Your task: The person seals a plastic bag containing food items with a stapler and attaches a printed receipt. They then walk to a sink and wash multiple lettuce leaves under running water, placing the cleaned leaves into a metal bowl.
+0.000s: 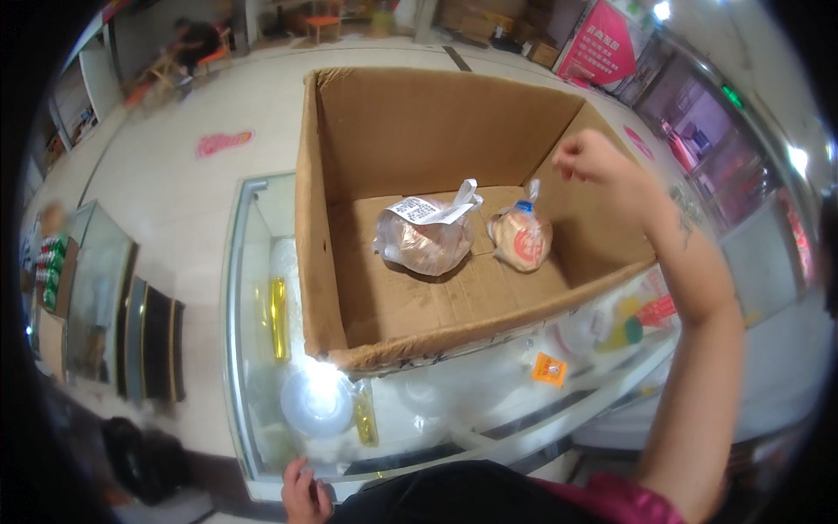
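My right hand (595, 163) hovers over the right side of a large open cardboard box (419, 113), its fingers curled in and nothing visible in them. Nearest to it inside the box sits a small round bread-like item in a clear bag (524, 237), with red print and a blue closure at its twisted neck. Left of that lies a bigger clear plastic bag (425, 244) with brownish contents, a white printed label and knotted handles. Low in the view, my left hand (305, 494) is by the counter's front edge, fingers slightly apart and holding nothing.
The box stands on a glass display counter (247, 349). Through the glass show a round pale bowl (318, 400), gold packets (278, 319) and an orange card (549, 369). Another glass case (92, 262) stands at left. A seated person (194, 48) is far off.
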The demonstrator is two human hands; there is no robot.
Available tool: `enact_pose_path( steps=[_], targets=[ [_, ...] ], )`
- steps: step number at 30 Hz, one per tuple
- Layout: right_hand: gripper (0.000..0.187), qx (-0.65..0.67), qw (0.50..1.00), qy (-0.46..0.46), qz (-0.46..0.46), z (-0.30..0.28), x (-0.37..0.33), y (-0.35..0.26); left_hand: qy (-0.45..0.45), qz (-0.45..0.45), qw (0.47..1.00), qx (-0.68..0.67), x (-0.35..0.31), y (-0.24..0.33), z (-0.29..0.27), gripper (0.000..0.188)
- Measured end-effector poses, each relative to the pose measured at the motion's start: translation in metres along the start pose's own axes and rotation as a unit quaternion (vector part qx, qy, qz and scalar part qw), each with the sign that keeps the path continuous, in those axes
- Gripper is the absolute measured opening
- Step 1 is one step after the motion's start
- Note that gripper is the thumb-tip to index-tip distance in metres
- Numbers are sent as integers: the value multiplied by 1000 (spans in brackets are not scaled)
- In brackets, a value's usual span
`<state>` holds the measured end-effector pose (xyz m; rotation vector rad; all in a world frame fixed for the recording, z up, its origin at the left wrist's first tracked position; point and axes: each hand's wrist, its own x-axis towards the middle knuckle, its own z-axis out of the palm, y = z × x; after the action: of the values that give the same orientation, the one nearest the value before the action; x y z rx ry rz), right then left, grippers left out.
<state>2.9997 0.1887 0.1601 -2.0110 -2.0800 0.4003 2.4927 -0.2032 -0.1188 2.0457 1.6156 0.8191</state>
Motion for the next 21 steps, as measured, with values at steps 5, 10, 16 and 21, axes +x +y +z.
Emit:
enact_pose_path(
  steps=[5, 10, 16, 21],
  targets=[
    [15, 164, 870, 376, -275, -18, -104, -101, 74, 84, 994, 1, 2, -13, 7, 45],
    [23, 429, 815, 44, -386, 86, -264, -195, 79, 69, 994, -11, -10, -19, 8, 44],
    [6, 652, 596, -238, -404, 143, -385, -337, 100, 140, 981, -93, -23, -31, 8, 47],
    [25, 555, 508, -470, -462, 192, -493, -446, 111, 243, 952, -153, -109, -33, -46, 53]
  ],
)
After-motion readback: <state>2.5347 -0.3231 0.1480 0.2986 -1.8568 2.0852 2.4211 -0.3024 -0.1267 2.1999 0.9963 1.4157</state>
